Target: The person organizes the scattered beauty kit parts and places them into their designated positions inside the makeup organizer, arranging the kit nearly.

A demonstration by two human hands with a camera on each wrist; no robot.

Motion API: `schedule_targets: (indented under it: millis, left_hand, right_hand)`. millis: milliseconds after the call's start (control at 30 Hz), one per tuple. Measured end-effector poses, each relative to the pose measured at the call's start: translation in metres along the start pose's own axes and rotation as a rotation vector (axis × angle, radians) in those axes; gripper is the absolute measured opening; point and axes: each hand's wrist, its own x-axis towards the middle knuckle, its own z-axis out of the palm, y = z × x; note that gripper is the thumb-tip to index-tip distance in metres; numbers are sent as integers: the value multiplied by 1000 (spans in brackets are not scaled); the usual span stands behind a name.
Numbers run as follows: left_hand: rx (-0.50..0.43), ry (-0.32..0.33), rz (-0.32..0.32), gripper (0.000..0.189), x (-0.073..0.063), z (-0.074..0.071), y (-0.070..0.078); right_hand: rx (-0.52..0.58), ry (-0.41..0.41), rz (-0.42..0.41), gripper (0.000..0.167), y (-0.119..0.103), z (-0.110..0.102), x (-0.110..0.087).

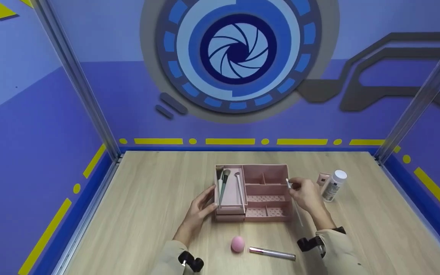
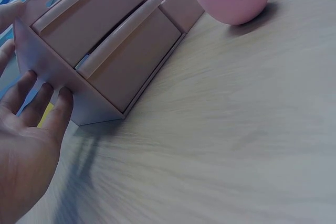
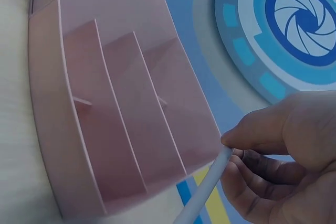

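The left hand point(image 1: 195, 217) reaches along the left side of a pink divided organizer point(image 1: 267, 219) on the table point(image 1: 159, 183), its fingers spread and fingertips touching the wall. The right hand point(image 1: 307, 194), just beside the organizer's right side, pinches a slender white stick point(image 3: 202, 195) between thumb and fingers. Makeup brushes point(image 1: 225, 177) lie in the organizer's left tray. An egg-shaped pink sponge point(image 1: 237, 244) and a silver tube point(image 1: 272, 253) sit in front; a white-capped bottle point(image 1: 334, 186) stands beyond the right hand.
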Motion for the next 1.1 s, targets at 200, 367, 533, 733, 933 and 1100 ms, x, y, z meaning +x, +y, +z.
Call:
schedule_targets:
  millis: [200,367,533,733,933,1100]
  left_hand:
    - [7,-1,2,66,-1,2,1]
    - [-12,-3,2,66,0,2,2]
    - [-31,-9,1,66,0,0,3]
    - [13,-22,46,65,3,-2,3]
    - [43,-33,64,64,2,-2,3]
    - [62,-31,68,63,1,-2,3]
  right_hand:
    - [29,-14,15,26,-10,4,4]
    - [37,-19,20,28,-21,7,7]
    - [41,-22,25,27,-34,8,11]
    - [57,-28,27,32,-52,10,17]
    - [98,-13,-20,31,-66,16,23]
    - [125,10,-28,29,-76,22,25]
